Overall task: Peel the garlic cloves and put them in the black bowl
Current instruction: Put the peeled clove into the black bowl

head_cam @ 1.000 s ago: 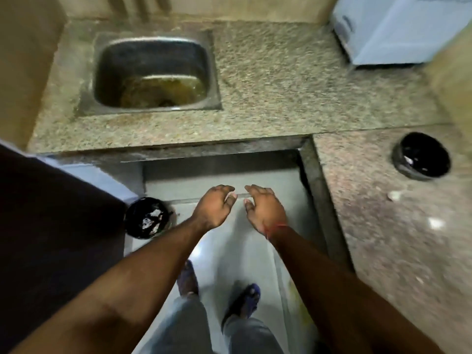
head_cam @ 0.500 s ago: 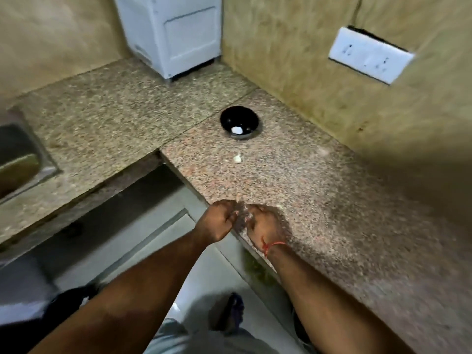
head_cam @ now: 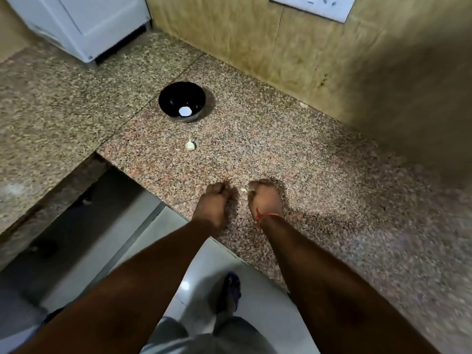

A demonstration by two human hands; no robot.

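A small pale garlic clove (head_cam: 243,190) shows between the two hands, near the front edge of the speckled pink-brown granite desk (head_cam: 319,159). It sits just at the fingertips of the right hand (head_cam: 265,200); whether those fingers pinch it or only touch it cannot be told, since they curl downward and away from view. The right hand's fingers are curled, knuckles up, with a red thread band (head_cam: 265,215) round the wrist. The left hand (head_cam: 213,204) lies just beside it, fingers also curled under, nothing visible in them; a narrow gap separates the two hands.

A second garlic clove, whitish with a thin papery tail (head_cam: 190,145), lies alone on the desk farther in, well apart from the hands, between them and the bowl.

The round glossy black bowl (head_cam: 173,97) stands upright farther back, near the seam where the pink slab meets the grey-speckled slab. One white peeled piece (head_cam: 185,111) rests on its bottom.

Behind the bowl, at the far left corner, stands a white boxy appliance (head_cam: 84,24). A tan wall (head_cam: 293,47) runs along the far edge, with a white switch plate (head_cam: 314,5) at the top. Below the front edge: pale floor tiles (head_cam: 255,297), a foot in a blue sandal (head_cam: 233,290).
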